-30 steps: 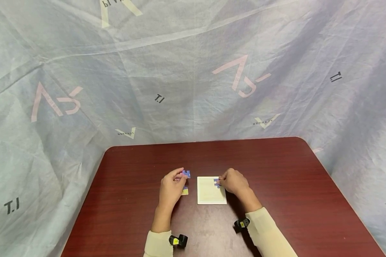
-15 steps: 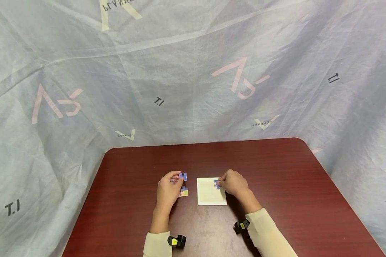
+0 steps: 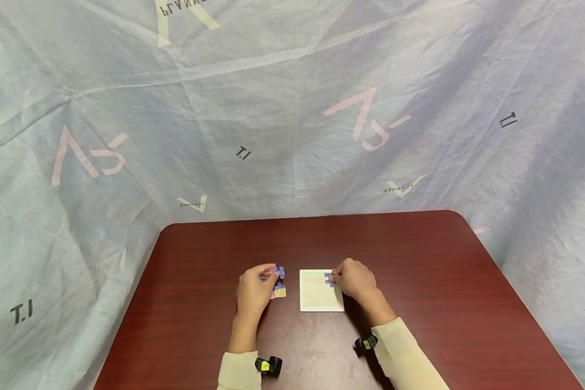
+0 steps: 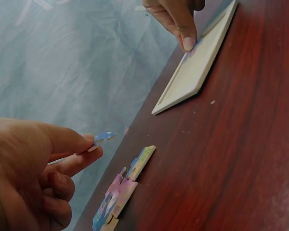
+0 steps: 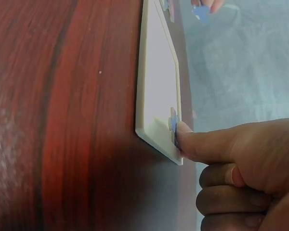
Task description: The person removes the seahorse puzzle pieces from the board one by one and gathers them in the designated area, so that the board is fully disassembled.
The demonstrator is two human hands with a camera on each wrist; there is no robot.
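My left hand (image 3: 255, 290) pinches a small blue jigsaw piece (image 4: 105, 136) between thumb and fingers, raised over the table left of the tray. Below it lies a cluster of joined jigsaw pieces (image 4: 120, 192), pink, blue and yellow-green, partly hidden by the hand in the head view. My right hand (image 3: 356, 279) is at the far right corner of a shallow cream puzzle tray (image 3: 317, 298). Its thumb and fingers hold another blue jigsaw piece (image 3: 329, 278) down inside the rim, with the other fingers curled in the right wrist view.
The dark red wooden table (image 3: 214, 244) has rounded far corners. Grey printed cloth (image 3: 292, 119) hangs behind and along both sides. Each wrist carries a small black camera, the left camera (image 3: 269, 366) and the right camera (image 3: 365, 343).
My left hand has come slightly nearer and to the left, bringing its jigsaw piece down closer to the cluster. The right hand stays at the tray's corner.
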